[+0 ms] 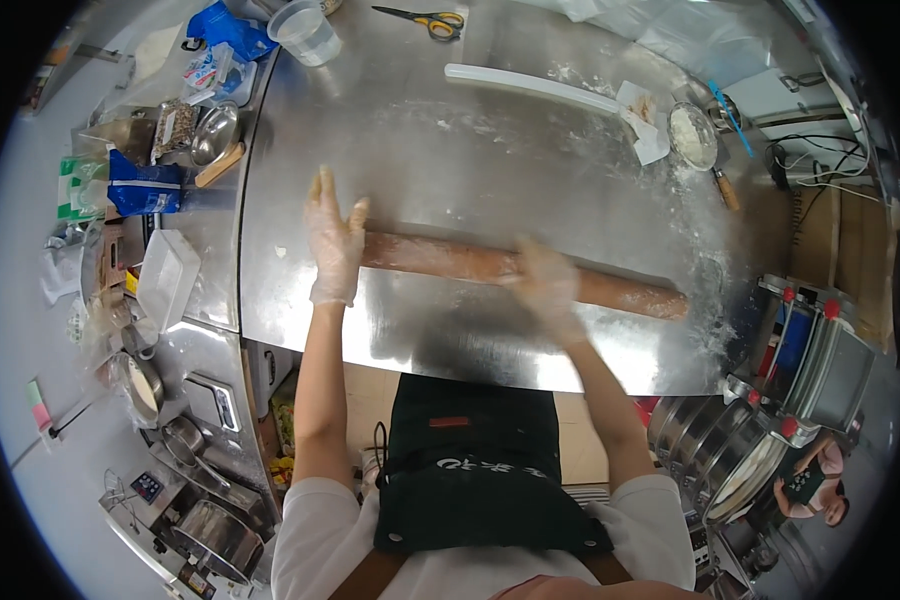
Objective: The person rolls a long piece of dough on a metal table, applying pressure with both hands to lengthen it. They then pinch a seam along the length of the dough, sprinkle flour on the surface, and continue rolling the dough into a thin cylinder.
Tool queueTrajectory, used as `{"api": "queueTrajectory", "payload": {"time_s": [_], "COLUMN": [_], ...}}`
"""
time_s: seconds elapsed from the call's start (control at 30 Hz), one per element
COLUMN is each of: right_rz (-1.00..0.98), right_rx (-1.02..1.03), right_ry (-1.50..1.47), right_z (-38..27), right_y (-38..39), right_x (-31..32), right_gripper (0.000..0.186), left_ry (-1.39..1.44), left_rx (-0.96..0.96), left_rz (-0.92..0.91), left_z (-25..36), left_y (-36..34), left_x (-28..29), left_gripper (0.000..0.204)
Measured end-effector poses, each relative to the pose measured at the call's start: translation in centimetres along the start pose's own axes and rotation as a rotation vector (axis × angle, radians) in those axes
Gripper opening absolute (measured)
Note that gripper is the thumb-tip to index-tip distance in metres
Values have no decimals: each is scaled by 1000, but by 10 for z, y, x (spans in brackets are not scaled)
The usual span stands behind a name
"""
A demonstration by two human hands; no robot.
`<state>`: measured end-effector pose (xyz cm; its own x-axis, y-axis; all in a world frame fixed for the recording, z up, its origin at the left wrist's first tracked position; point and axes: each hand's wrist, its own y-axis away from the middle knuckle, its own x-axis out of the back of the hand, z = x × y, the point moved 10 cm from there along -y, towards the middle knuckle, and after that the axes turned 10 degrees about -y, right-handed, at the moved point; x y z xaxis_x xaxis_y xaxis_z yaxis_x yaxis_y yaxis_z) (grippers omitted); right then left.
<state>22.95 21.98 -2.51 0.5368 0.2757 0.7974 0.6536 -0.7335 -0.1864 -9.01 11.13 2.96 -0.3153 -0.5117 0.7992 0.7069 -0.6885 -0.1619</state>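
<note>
A long brown roll [630, 296], dusted with white flour, lies across the steel worktop [390, 150]; its material is unclear. My left hand [335, 235], in a clear glove, is at the roll's left end, fingers apart and pointing away from me. My right hand [545, 280], gloved too, is over the roll right of its middle, its fingers smeared by motion. Flour streaks lie around the roll's right end.
Scissors [425, 22], a plastic jug [303, 35], a white strip [530, 85] and a sieve [692, 135] line the far side. Bags and a white tray [168, 280] crowd the left. A roller machine [820, 370], steel trays and a person [815, 485] are at right.
</note>
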Motion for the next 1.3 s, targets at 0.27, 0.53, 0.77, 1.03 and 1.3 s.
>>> {"api": "queueTrajectory", "payload": {"time_s": [0.27,0.53,0.77,1.03,1.3], "right_rz": [-132,29,-322,-232,296], "right_rx": [-149,-320,-27,-174,-136], "right_ry": [194,156,247,27,-14], "right_z": [141,62,68,158,267], "right_y": [99,129,150,147,-76], "right_x": [120,78,58,171,258], "right_gripper": [66,85,89,98,40], "left_ry": [-505,-467,-476,-540,-418], "left_rx": [-595,-477,-821,-696,-556], "left_rz": [-479,-415,-552,-682,-417], "left_z": [47,77,137,195,210], "left_y": [75,167,228,245,224], "left_x": [-73,-76,-142,-189,-127], "left_gripper": [74,95,100,112,105]}}
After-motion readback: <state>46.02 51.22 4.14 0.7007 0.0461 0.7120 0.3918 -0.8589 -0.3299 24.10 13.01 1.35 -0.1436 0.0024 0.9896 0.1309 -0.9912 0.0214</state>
